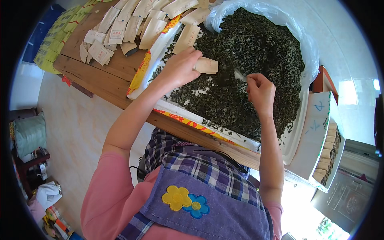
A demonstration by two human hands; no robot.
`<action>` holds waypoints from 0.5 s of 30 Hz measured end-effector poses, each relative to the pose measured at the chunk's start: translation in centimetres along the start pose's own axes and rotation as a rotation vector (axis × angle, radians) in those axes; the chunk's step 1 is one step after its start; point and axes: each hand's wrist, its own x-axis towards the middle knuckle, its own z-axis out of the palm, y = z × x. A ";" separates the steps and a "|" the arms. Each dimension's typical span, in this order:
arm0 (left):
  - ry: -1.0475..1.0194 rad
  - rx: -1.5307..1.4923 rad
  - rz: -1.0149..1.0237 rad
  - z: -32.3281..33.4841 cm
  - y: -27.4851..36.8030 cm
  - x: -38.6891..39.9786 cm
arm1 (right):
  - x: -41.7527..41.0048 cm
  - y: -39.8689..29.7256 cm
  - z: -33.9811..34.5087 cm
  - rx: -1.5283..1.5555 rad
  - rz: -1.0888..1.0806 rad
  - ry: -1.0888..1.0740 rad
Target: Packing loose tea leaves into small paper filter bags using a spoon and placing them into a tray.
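Between the fingers of my left hand (182, 67) is a small tan paper packet (207, 65), held over the loose dried leaves. My right hand (261, 91) pinches a small pale scoop-like piece (239, 75), its far end low against the leaves; its exact kind is unclear. A large heap of dark dried leaves (261, 45) fills much of a white foam tray (295, 147) and spills out of a clear plastic bag (310, 51) at the back right. Another tan packet (186, 38) lies at the tray's left side, just beyond my left hand.
Many tan paper packets (132, 28) lie on the wooden table (99, 73) left of the tray. Green-yellow bundled packs (60, 39) are stacked at the far left edge. A white foam box (315, 132) at right holds upright packets (327, 153). Printed tape (195, 123) edges the tray.
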 end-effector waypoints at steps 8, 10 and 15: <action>-0.059 -0.242 0.001 0.4 1.5 0.4 | -0.3 -3.3 -2.2 0.319 0.183 -0.047; -0.086 -0.448 -0.041 0.5 1.9 0.4 | -0.7 -4.4 -2.7 0.285 0.159 -0.037; -0.117 -0.902 -0.080 2.1 2.2 0.1 | -2.0 -8.1 -4.1 -0.202 -0.361 0.133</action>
